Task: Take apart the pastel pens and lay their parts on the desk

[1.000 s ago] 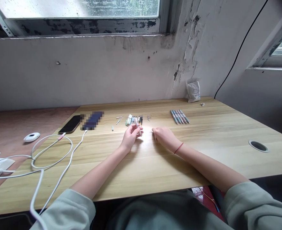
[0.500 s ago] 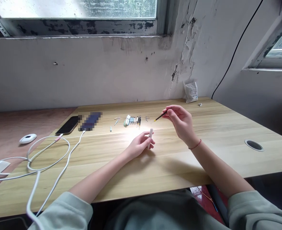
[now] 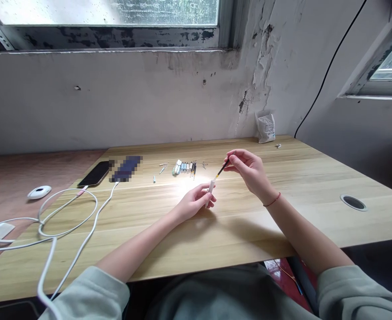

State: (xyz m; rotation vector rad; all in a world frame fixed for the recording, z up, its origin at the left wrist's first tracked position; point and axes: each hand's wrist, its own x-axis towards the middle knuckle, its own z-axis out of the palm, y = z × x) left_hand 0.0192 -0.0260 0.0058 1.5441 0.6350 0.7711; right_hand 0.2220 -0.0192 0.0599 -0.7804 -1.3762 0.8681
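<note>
My left hand [image 3: 197, 200] is closed around a white pen barrel [image 3: 211, 186], which stands nearly upright just over the desk. Between the thumb and fingers of my right hand [image 3: 247, 169] is a dark pen refill [image 3: 221, 170] with a yellowish lower end. The refill slants down to the left, and its lower tip is at the barrel's top opening. How far it reaches inside is hidden. Behind my hands lies a row of pen barrels [image 3: 183, 167] with dark refills [image 3: 193, 170] at its right end. Small pen parts [image 3: 204, 165] lie to the right of the row.
Loose pen pieces [image 3: 163, 169] and a small blue piece [image 3: 154, 179] lie left of the row. Further left are two phones [image 3: 96, 174] with white charging cables [image 3: 97, 218] and a white mouse-like object [image 3: 39, 192]. A white packet [image 3: 265, 127] leans against the wall.
My right hand has moved down and slightly left, bringing the refill's lower tip from above and beside the barrel to its top opening. My left hand has hardly moved.
</note>
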